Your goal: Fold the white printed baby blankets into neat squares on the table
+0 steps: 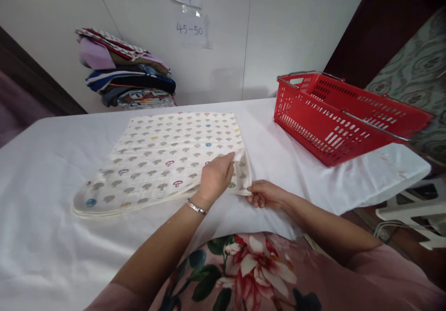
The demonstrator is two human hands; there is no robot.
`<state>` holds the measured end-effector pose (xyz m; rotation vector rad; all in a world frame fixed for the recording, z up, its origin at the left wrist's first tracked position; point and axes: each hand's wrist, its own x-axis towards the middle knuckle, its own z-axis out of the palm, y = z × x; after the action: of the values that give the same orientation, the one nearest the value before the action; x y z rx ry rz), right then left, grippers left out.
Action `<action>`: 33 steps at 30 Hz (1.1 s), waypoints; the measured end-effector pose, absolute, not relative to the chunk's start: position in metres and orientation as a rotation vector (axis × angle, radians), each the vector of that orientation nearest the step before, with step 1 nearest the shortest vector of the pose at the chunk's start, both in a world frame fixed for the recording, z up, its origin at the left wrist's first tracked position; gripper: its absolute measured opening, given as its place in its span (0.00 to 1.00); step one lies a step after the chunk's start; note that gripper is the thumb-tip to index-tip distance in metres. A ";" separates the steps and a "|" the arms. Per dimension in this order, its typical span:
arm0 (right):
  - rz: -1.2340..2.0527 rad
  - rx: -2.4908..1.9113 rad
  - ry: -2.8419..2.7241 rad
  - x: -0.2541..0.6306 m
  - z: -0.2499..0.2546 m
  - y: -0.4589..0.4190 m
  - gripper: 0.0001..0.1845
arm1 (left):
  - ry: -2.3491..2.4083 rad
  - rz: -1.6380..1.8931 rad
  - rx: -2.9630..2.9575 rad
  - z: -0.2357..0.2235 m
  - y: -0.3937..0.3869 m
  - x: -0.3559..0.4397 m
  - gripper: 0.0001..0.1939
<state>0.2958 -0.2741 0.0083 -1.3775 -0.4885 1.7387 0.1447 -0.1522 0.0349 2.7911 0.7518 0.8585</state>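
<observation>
A cream cloth (156, 148) printed with grey and coloured mushrooms lies folded in layers on the white-covered table. My left hand (216, 174), with a silver bracelet at the wrist, is closed on the upper layer near the front right corner, which it lifts and turns back; some of its fingers are hidden. Just right of it, my right hand (265, 194) pinches the cloth's lower right corner between thumb and fingers. Between the two hands a strip of the inner layer shows. The cloth's rounded left end lies flat.
At the right end of the table (195, 278) stands a red plastic basket (313, 120) with metal handles. Toward the back left, a pile of folded fabrics (128, 74) rests against the wall. Paper signs (190, 29) hang there. A white plastic stool (414, 213) is below on the right.
</observation>
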 end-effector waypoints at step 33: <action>1.664 -1.428 -0.516 0.293 0.004 -0.282 0.12 | 0.272 0.434 2.781 -0.006 -0.176 0.136 0.14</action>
<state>0.2930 -0.2825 0.0037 -1.4283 -0.5160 1.6635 0.1359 -0.1759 -0.0060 2.7806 0.2716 0.4342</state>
